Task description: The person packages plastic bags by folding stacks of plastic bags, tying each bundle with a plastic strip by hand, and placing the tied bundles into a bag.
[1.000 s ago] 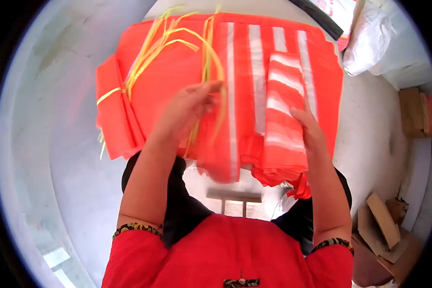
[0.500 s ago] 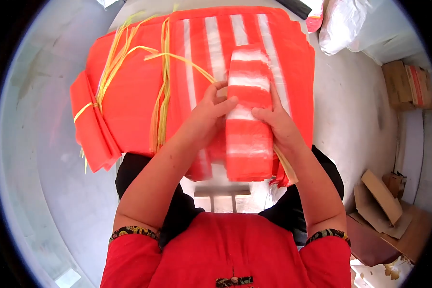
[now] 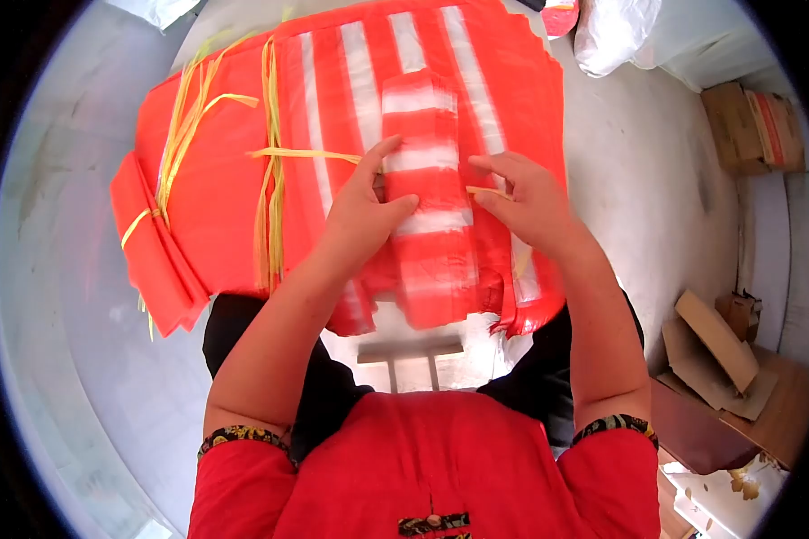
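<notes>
A folded bundle of red plastic bags with white stripes point(image 3: 422, 190) lies on a larger stack of red sheets point(image 3: 234, 117). My left hand point(image 3: 364, 202) grips the bundle's left side, thumb on top and fingers at its edge. On the right, apart from the bundle, my right hand point(image 3: 530, 202) pinches the end of a yellow tie strip point(image 3: 487, 191). Another stretch of yellow strip point(image 3: 319, 154) reaches the bundle from the left. What runs beneath the bundle is hidden.
Loose yellow strips point(image 3: 271, 180) lie across the red stack. A tied red bundle point(image 3: 157, 242) sits at its left end. Cardboard boxes point(image 3: 753, 130) stand at the far right, with an opened carton point(image 3: 715, 350) lower down. A white sack point(image 3: 613, 36) is at the top right.
My right hand has come off the bundle, moving right with the strip end in its fingers. My left hand stays at the bundle's left side. The whole view has shifted slightly.
</notes>
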`<state>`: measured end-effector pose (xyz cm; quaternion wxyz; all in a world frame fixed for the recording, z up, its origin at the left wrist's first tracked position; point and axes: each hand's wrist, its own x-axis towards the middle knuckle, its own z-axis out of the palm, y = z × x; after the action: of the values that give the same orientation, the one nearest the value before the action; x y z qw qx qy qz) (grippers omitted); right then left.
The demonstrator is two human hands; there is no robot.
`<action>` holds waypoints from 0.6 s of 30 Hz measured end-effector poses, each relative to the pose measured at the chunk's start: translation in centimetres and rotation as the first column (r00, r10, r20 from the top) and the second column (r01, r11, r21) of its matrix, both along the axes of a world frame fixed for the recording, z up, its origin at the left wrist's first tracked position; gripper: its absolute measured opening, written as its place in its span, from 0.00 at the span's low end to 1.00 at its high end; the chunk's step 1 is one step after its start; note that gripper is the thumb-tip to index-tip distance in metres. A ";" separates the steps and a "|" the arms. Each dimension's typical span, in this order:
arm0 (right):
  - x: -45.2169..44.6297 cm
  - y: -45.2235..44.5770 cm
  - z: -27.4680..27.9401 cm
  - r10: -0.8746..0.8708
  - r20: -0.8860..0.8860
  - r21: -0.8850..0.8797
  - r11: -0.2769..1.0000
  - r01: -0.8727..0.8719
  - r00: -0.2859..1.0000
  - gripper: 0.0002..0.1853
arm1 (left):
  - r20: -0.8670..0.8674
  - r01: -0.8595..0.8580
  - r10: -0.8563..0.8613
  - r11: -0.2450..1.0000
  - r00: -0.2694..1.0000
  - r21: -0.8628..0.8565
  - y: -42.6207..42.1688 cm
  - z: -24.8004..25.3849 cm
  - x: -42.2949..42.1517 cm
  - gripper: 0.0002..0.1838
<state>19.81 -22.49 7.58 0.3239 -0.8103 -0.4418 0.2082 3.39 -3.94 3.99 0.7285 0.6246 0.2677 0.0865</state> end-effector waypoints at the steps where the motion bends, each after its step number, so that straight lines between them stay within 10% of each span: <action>1: 0.2 -0.3 0.4 0.014 0.157 -0.067 0.998 -0.004 0.987 0.15 | -0.005 0.000 0.000 1.000 1.000 0.000 0.0 -0.1 0.0 0.41; 3: 1.0 -1.2 0.9 0.075 0.451 -0.198 0.980 0.018 0.889 0.10 | -0.021 0.024 -0.024 1.000 0.999 0.012 0.0 0.1 0.0 0.42; 6: 3.4 -2.9 0.5 0.091 0.401 -0.341 0.939 0.056 0.912 0.09 | -0.012 0.038 -0.037 0.997 0.999 0.072 0.0 -0.1 -0.1 0.42; 9: 3.9 -2.6 3.9 -0.104 0.000 -0.449 0.889 0.093 0.995 0.12 | -0.060 0.052 -0.036 0.952 0.998 0.301 0.3 -0.9 -0.3 0.41; 12: 4.3 -3.0 3.0 0.113 -0.237 0.076 0.992 -0.097 0.965 0.13 | -0.134 0.080 0.008 0.770 0.991 0.633 0.2 0.0 -0.7 0.37; 18: 1.3 0.4 0.9 0.193 -0.467 0.259 0.963 -0.075 0.863 0.20 | -0.210 0.177 0.002 0.527 0.978 0.831 0.5 1.8 -2.0 0.25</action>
<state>21.13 -22.09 8.50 0.5018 -0.6551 -0.4226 0.3747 1.43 -3.47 5.84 0.3101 0.9167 0.2268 0.1101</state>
